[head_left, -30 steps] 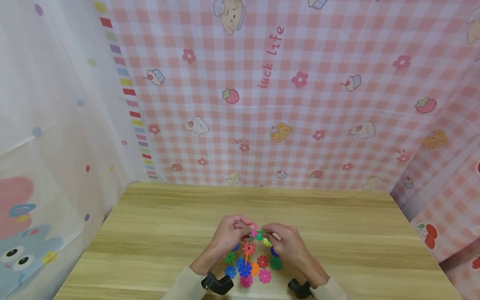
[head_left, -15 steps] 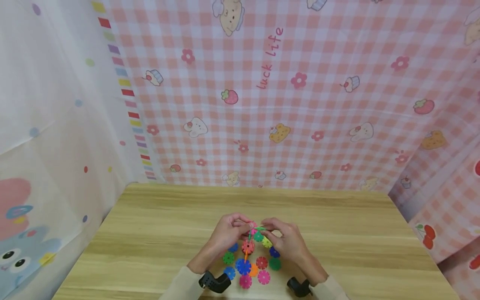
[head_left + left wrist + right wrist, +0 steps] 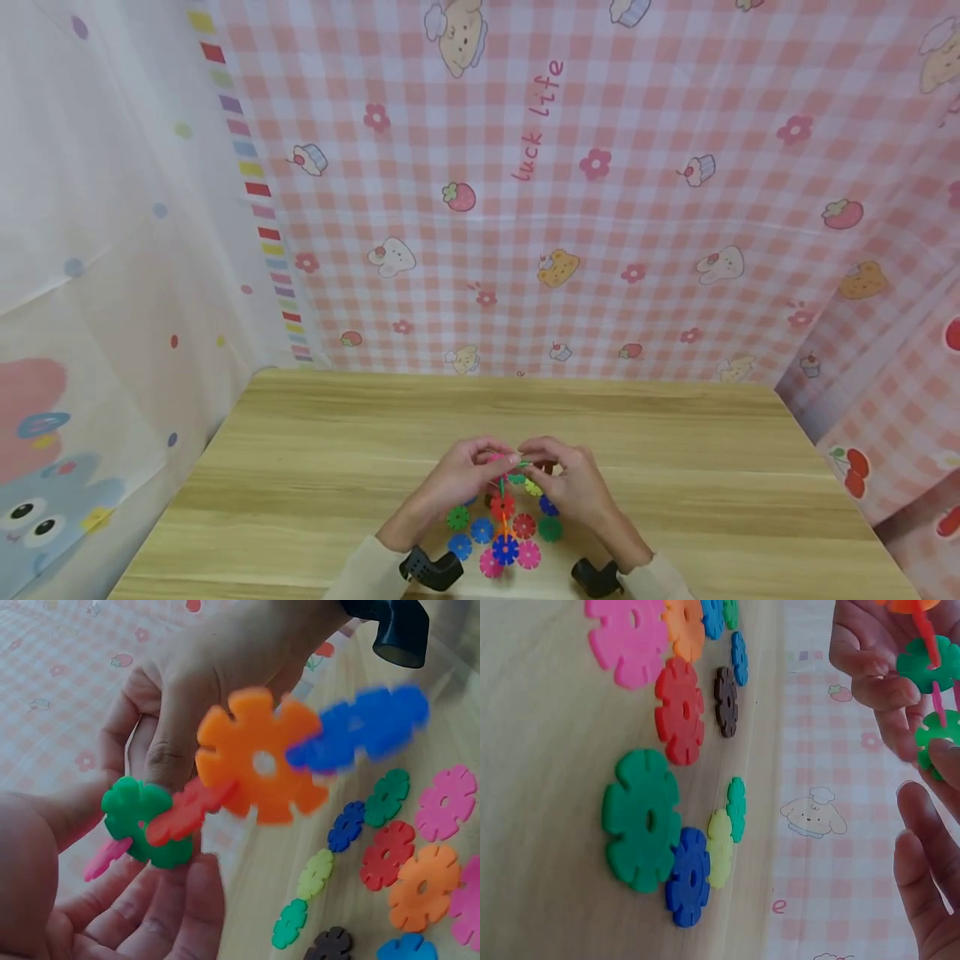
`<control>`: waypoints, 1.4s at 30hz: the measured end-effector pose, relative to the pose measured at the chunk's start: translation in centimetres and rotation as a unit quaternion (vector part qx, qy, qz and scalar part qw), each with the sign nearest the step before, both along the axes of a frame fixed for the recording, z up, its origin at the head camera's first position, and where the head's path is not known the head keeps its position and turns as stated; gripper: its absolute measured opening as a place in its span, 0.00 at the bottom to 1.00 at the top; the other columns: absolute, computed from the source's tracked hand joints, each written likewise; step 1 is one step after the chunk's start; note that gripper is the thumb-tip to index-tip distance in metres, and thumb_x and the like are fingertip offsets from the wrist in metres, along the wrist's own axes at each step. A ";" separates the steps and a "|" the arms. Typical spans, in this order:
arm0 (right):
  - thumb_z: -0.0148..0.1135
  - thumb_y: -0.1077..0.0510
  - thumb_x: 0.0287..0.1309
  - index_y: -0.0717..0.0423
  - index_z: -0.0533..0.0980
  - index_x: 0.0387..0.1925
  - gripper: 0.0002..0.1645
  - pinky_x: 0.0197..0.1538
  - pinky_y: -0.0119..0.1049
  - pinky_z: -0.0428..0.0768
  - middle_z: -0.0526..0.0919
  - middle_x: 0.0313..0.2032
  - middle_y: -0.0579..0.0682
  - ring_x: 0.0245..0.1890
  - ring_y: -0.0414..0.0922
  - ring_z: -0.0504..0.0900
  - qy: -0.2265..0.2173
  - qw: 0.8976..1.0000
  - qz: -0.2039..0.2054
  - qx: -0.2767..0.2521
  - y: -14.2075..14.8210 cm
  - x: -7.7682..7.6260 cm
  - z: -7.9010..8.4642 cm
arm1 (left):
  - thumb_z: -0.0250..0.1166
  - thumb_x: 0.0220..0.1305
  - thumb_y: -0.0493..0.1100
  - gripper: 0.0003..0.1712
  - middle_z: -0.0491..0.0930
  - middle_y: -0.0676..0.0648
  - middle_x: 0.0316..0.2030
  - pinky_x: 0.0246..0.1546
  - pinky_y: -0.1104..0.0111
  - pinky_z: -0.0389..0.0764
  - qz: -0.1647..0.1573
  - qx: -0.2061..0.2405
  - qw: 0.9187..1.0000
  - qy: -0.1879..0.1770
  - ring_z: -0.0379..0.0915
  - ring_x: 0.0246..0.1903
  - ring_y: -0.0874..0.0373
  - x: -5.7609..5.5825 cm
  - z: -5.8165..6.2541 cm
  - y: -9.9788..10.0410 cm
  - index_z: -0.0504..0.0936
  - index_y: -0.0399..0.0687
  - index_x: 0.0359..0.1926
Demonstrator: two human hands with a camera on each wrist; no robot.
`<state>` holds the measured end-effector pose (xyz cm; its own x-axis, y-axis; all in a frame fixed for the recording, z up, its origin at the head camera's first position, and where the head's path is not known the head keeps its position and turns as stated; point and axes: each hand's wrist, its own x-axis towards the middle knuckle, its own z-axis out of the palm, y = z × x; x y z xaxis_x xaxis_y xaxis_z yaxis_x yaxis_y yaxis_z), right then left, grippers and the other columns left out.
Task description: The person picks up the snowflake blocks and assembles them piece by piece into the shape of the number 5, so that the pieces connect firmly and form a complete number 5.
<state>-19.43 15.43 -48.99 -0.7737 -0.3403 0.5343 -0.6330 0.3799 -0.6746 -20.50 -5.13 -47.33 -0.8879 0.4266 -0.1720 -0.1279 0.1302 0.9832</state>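
Observation:
Interlocking plastic flower discs are joined in a hanging chain. It runs from a blue disc [image 3: 367, 731] through an orange disc [image 3: 259, 799] and a red disc [image 3: 184, 814] to a green disc [image 3: 135, 814] and a pink disc [image 3: 109, 859]. My left hand [image 3: 465, 475] grips the chain's upper part, its fingers under the green disc in the left wrist view. My right hand [image 3: 577, 483] pinches a brighter green disc [image 3: 930, 735] against the pink one. Its inner fingers are partly cut off by the right wrist view's edge. The blue end hangs over the table.
Several loose discs lie below the hands, among them a red disc [image 3: 524, 526], a dark green disc [image 3: 641, 821], a pale yellow disc [image 3: 315, 874] and a dark brown disc [image 3: 726, 701]. The wooden table [image 3: 337, 475] ends at a checked cloth [image 3: 480, 250].
The chain's blue lower end has swung right and toward me. My left thumb reaches farther right over the upper discs, and both hands are closer together, covering more of the pink and green discs.

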 end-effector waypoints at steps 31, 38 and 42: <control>0.67 0.57 0.61 0.56 0.81 0.47 0.13 0.44 0.35 0.76 0.82 0.40 0.47 0.39 0.43 0.77 -0.285 0.953 -0.091 0.052 4.9 -2.0 -3.5 | 0.65 0.67 0.53 0.20 0.86 0.45 0.43 0.40 0.67 0.80 0.021 0.007 1.000 0.007 0.79 0.37 0.58 0.1 0.1 -2.1 0.83 0.41 0.50; 0.74 0.53 0.53 0.52 0.84 0.43 0.15 0.45 0.39 0.67 0.77 0.36 0.48 0.39 0.44 0.71 -0.254 0.959 -0.075 0.098 3.5 -2.0 -3.2 | 0.66 0.66 0.54 0.21 0.86 0.47 0.42 0.37 0.67 0.80 0.019 0.007 1.000 0.007 0.78 0.34 0.58 0.0 -0.1 -2.3 0.83 0.42 0.49; 0.78 0.53 0.49 0.47 0.85 0.37 0.12 0.44 0.42 0.59 0.74 0.31 0.45 0.36 0.43 0.68 -0.233 0.960 -0.098 0.123 2.7 -1.7 -3.5 | 0.66 0.66 0.53 0.20 0.86 0.48 0.41 0.36 0.67 0.80 0.016 0.011 1.000 0.001 0.78 0.34 0.58 -0.1 -0.1 -2.3 0.83 0.42 0.49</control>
